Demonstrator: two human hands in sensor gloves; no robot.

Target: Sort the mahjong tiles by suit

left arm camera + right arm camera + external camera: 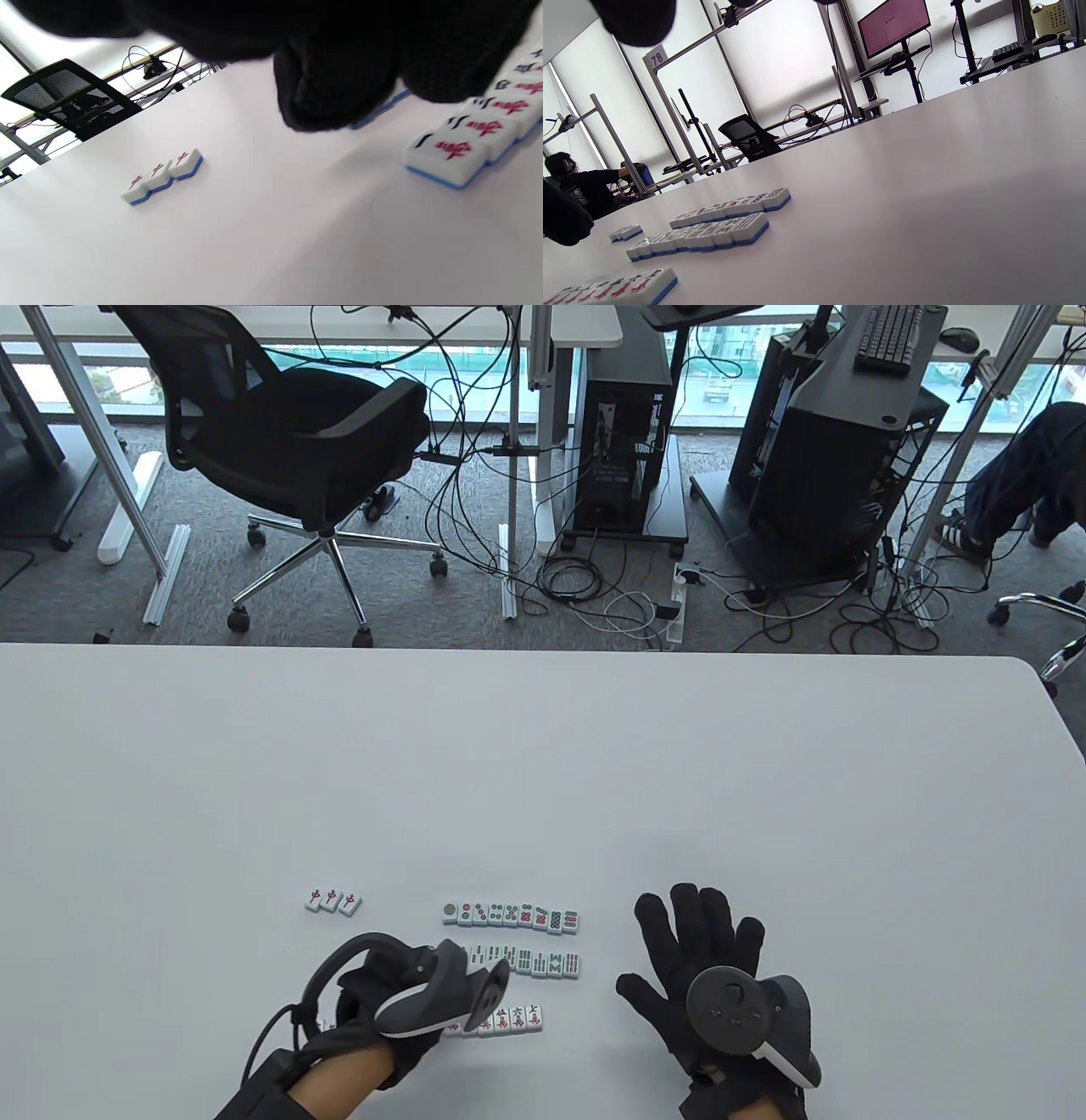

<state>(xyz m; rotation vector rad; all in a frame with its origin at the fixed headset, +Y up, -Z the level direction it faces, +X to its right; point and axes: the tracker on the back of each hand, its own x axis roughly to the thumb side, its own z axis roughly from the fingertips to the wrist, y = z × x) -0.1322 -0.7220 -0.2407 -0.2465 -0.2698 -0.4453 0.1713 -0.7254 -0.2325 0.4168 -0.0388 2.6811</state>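
On the white table [543, 780] the mahjong tiles lay face up in four groups. Three red-character tiles [333, 901] sat side by side at about ten o'clock from the left hand [399, 997], well apart from the rest. At about nine o'clock from the right hand [721, 976] were three rows, one behind another: the circle row [512, 916] farthest from the person, the bamboo row [530, 962] in the middle, and the character row [509, 1020] nearest.

The left hand hovered over the left ends of the bamboo and character rows, hiding some tiles. In the left wrist view its fingers [335, 89] curled downward just above the table, beside the character row [479, 135]; whether they pinched a tile could not be told.

The right hand lay flat on the table with fingers spread, at three o'clock from the rows, touching no tile.
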